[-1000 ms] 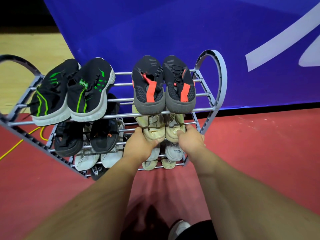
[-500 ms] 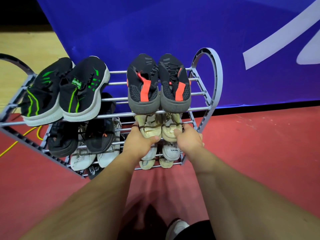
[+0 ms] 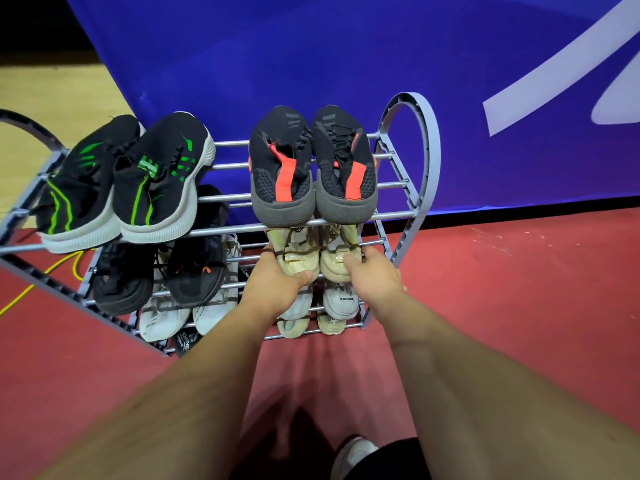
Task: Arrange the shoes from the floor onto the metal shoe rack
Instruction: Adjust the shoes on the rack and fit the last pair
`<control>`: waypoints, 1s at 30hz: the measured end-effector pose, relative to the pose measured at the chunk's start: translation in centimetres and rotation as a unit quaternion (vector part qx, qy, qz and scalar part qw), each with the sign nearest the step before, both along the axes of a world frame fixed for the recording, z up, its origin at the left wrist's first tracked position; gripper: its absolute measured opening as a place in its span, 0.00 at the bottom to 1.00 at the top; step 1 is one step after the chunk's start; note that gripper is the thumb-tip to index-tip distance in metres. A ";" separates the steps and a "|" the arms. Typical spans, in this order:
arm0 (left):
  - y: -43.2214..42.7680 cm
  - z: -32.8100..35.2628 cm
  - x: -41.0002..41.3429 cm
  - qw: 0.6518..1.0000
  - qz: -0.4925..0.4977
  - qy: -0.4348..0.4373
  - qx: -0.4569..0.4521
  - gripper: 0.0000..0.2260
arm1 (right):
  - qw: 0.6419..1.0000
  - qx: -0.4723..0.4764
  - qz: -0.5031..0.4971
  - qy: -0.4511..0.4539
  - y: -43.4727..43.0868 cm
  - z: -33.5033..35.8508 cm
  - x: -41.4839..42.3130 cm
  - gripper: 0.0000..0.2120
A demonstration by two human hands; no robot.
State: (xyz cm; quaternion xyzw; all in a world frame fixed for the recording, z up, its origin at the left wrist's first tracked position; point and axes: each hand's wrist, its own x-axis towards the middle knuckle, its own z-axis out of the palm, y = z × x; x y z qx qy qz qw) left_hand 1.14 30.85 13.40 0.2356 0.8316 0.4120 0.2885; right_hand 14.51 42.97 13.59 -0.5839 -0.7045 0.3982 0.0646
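Currently: metal shoe rack [image 3: 431, 168], at 12 o'clock from the person, on red floor [image 3: 519, 306]. Top tier: black-and-green pair [image 3: 152, 181] at 10 o'clock, black-and-orange pair [image 3: 311, 168] at 12 o'clock, heels outward. Second tier, at 6 o'clock of the black-and-orange pair: left beige shoe [image 3: 298, 254] and right beige shoe [image 3: 337, 263], side by side. Left hand [image 3: 277, 285] grips the left beige shoe at its heel, thumb on top; right hand [image 3: 372, 277] grips the right beige shoe likewise.

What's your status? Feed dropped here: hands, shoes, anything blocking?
Left hand grips left beige shoe, right hand grips right beige shoe. Both on rack second shelf, under black-red pair. Nothing blocking.
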 end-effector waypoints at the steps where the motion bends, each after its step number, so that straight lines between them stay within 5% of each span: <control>1: 0.1 0.0 0.1 1.000 0.000 -0.002 -0.002 0.28 | 1.000 -0.003 0.002 0.005 0.1 -0.2 0.0 0.23; 6: 0.2 0.0 0.1 1.000 0.005 -0.008 -0.012 0.26 | 0.998 -0.028 0.032 0.047 0.3 -1.4 0.6 0.34; 18: 0.2 0.1 0.3 1.000 0.006 0.010 -0.024 0.27 | 0.993 -0.031 0.064 0.099 0.3 -1.8 0.6 0.28; 25: -0.6 1.1 0.4 0.999 -0.015 0.034 -0.031 0.28 | 0.996 -0.031 0.081 -0.013 0.2 0.6 0.1 0.41; 27: -1.2 1.6 0.0 0.998 -0.023 0.051 -0.040 0.27 | 0.995 0.005 0.069 -0.079 -0.2 2.6 0.0 0.31; 30: -2.7 2.5 -0.9 0.997 -0.035 0.050 -0.040 0.25 | 0.996 0.013 0.068 -0.056 -0.5 4.4 -0.1 0.15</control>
